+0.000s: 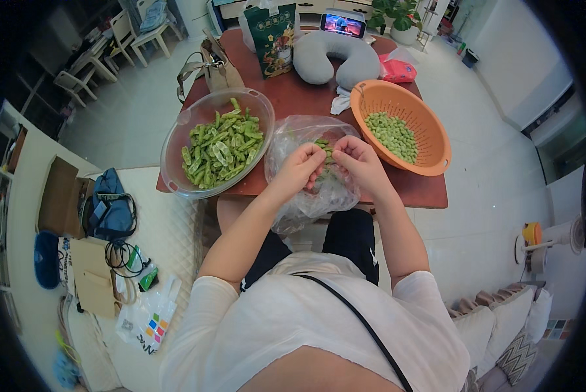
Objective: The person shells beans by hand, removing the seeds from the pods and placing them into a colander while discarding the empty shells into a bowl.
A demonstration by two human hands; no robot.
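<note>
Head view: both hands meet over the crumpled clear plastic bag (306,189) at the near edge of the reddish-brown worktop (430,189). The left hand (299,168) and right hand (360,160) each pinch a green bean pod (324,151) held between their fingertips, above the bag's mouth. Left of the hands stands a clear round bowl of empty green pods (216,145); right stands an orange plastic colander of shelled pale-green beans (404,127).
</note>
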